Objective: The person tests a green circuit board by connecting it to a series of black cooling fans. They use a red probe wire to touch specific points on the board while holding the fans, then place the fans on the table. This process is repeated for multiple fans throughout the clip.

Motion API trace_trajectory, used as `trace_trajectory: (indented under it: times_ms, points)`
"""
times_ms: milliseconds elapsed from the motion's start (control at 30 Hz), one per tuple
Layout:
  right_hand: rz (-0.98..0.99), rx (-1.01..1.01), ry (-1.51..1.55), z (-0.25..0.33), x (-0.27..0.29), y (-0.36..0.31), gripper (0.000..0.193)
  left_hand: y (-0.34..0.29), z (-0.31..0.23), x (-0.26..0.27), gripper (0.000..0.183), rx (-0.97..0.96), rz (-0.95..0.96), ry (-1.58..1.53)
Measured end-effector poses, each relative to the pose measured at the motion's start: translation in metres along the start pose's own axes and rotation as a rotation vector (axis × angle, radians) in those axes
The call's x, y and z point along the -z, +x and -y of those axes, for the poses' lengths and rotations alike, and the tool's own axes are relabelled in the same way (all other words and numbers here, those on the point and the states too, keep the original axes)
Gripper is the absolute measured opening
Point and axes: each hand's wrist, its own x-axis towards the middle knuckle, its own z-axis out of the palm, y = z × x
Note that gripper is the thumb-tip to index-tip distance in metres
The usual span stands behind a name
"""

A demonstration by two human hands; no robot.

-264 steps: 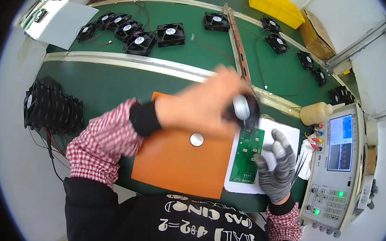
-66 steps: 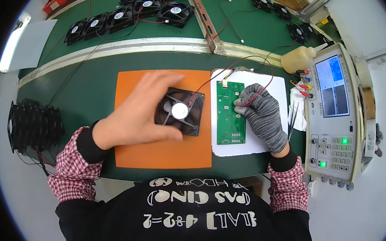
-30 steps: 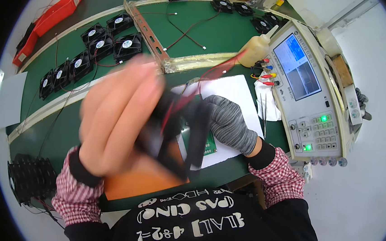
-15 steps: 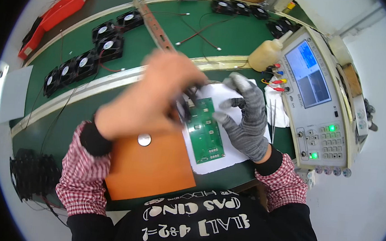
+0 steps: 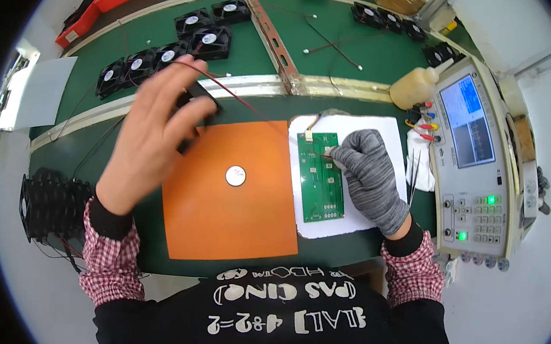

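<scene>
My bare left hand [image 5: 152, 133], slightly blurred, is around a black cooling fan [image 5: 199, 93] over the left part of an orange mat [image 5: 220, 222]; its fingers and thumb hide much of the fan. A thin red and black wire [image 5: 245, 103] runs from beside its fingers towards the green circuit board [image 5: 320, 198]. My right hand [image 5: 369, 176], in a grey glove, pinches the wire's end at the board's right side; the fingertips cover the plug. A white connector [image 5: 309, 136] with coloured wires sits at the board's top left corner. White paper [image 5: 382, 132] lies under the board.
A bench instrument [image 5: 476, 168] with a lit screen and coloured leads stands at right, beside tweezers [image 5: 414, 173] and a yellowish squeeze bottle [image 5: 415, 86]. Several fans [image 5: 138, 64] line the back left. A metal rail [image 5: 270, 36] crosses the back. A fan stack [image 5: 53, 206] stands at left.
My left hand has moved left with the fan, away from above the board. My right hand has closed from spread fingers into a pinch at the board. The whole view has shifted.
</scene>
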Motion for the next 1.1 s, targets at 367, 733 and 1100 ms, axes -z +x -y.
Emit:
trace_trajectory:
  times_ms: [367,733,1100]
  points:
    - [0.038,-0.285,0.44,-0.013,-0.001,-0.006,0.016,-0.009,-0.016,-0.01,0.049,-0.051,0.066,-0.144]
    - [0.117,-0.175,0.315,-0.017,-0.009,-0.007,0.016,-0.024,-0.02,-0.021,0.07,0.29,0.266,-0.746]
    - [0.105,-0.248,0.443,-0.019,-0.012,-0.009,0.017,-0.023,-0.06,-0.011,0.092,-0.049,0.005,-0.319]
